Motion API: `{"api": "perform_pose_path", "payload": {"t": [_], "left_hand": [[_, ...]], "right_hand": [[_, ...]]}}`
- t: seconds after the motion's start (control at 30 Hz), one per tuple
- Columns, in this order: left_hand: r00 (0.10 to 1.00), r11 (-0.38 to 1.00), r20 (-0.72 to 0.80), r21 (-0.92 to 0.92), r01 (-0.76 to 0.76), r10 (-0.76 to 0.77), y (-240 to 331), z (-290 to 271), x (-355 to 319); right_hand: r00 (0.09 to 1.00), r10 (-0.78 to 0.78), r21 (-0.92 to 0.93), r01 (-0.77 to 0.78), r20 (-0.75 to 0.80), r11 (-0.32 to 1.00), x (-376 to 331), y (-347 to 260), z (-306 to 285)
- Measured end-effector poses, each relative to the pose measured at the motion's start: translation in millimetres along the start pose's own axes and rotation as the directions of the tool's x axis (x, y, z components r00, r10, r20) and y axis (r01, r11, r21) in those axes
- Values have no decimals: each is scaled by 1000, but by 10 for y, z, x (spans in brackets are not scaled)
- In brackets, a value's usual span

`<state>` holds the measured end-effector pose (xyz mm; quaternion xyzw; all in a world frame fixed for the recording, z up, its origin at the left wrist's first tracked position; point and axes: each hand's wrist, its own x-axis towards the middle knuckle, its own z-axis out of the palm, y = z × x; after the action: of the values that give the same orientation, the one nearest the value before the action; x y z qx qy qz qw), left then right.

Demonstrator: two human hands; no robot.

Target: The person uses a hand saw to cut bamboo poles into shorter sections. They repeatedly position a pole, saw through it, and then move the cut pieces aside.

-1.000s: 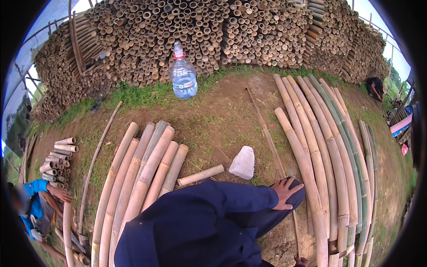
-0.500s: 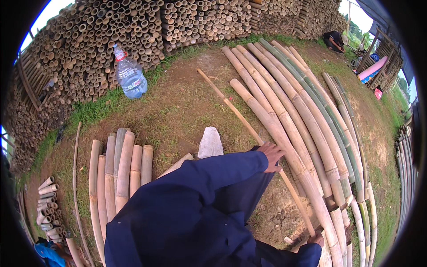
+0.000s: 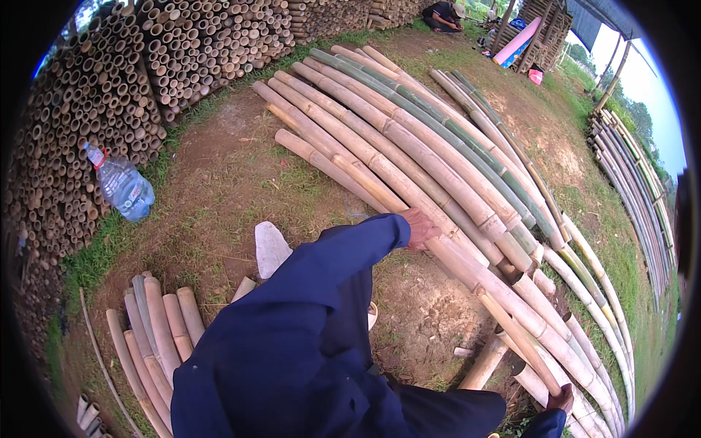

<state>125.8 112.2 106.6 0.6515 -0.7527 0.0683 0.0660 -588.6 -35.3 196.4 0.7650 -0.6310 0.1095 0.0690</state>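
On the bare ground before the person, the left hand lay on a thin bamboo pole, with the fingers bent over it, so it seemed to hold the pole near its middle. The right hand was at the lower edge of the view, close to the near end of the same thin pole; only a small part of it showed, and I could not tell if it was closed on anything. This pole ran slanted across the row of thick bamboo poles, touching them from above, with its far end pointing toward the stacked bamboo wall.

To do this well, I judged that both hands should grip firmly and well apart, so that the long pole would not swing or bend. It should be lifted a little rather than dragged, because the knots of the thick poles could catch it. The cut ends may have splinters, so the palm should stay on the smooth part.

A water bottle lay by the stack, a pale flat stone near the blue sleeve, and short bamboo pieces to the left. Another person sat far off.
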Motion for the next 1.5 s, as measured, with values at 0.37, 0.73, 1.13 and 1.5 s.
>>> {"api": "perform_pose_path", "payload": {"t": [0.37,0.73,1.13,1.5], "left_hand": [[996,984,85,-170,54,-40,588,143,326],[992,974,10,-188,123,-123,-71,420,334],[977,941,50,-261,214,-208,-345,474,404],[962,908,238,-362,212,-130,-384,671,767]], "right_hand": [[885,-456,-38,455,-90,890,27,-472,-154],[894,-425,143,444,-143,885,375,-1074,123],[904,-414,167,426,-104,889,817,-1355,274],[931,-352,295,311,95,903,1236,-1486,612]]}}
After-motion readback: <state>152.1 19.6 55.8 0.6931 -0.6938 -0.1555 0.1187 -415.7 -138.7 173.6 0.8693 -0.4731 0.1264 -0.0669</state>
